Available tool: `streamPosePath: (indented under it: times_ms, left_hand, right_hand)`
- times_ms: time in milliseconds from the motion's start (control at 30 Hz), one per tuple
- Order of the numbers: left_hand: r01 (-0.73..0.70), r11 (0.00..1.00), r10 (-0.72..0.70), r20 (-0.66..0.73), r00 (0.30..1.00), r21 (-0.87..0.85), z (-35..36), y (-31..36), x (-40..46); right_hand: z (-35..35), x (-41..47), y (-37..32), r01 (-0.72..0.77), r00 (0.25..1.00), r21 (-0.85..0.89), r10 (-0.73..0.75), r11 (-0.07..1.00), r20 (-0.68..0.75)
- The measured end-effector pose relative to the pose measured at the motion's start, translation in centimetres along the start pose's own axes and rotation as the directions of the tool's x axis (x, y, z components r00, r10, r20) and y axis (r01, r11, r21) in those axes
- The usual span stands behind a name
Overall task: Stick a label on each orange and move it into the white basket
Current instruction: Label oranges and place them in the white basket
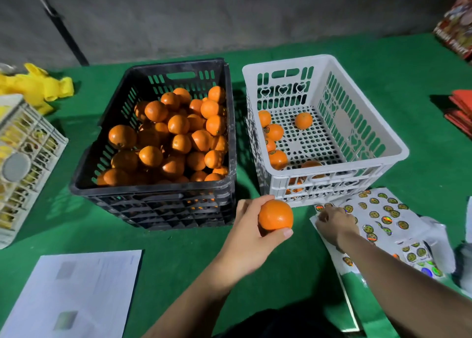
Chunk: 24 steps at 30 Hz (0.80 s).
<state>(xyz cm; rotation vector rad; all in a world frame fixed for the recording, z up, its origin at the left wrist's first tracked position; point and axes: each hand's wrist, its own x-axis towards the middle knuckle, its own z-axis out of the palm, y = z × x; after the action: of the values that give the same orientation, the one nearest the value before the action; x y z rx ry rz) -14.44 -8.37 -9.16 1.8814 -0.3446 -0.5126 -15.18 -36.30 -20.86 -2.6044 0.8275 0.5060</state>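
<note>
green cloth covers the table (421, 87). left hand (251, 231) grips one smooth, unlabeled orange (275, 215) near the front edge; right hand (334, 222) pinches at the sticker sheet (383, 217). white basket (357, 123) holds about six oranges; black crate (153, 199) is heaped.

Full crate (153, 184) left of basket (357, 164); label sheet (383, 217) before basket, paper (76, 294) before crate.

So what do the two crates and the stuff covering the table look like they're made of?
Black crate: looks like moulded rigid plastic, matte and scuffed, with slotted walls and a cut-out handle.
White basket: likely the same kind of plastic, smoother and cleaner, with heart cut-outs and a perforated floor.
Table covering: probably green felt or a similar cloth, since it is dull and fuzzy with no shine.
</note>
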Motion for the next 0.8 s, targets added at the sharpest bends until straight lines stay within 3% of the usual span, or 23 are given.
streamPosePath:
  times_ms: [300, 500, 800]
  left_hand:
    - [0.013, 1.000, -0.013, -0.004, 1.000, -0.025, 0.3, -0.5, -0.1]
    - [0.002, 0.999, -0.002, -0.006, 1.000, -0.041, 0.0, -0.5, -0.1]
    - [0.004, 0.998, -0.004, -0.007, 1.000, -0.056, 0.1, -0.9, -0.1]
  right_hand:
    - [0.5, 0.4, 0.0, -0.083, 0.996, 0.123, 0.086, 0.989, -0.021]
    - [0.5, -0.2, 0.9, -0.012, 1.000, 0.160, 0.008, 0.987, 0.025]
    - [0.4, -1.0, 0.8, 0.028, 0.999, -0.037, -0.028, 0.999, 0.016]
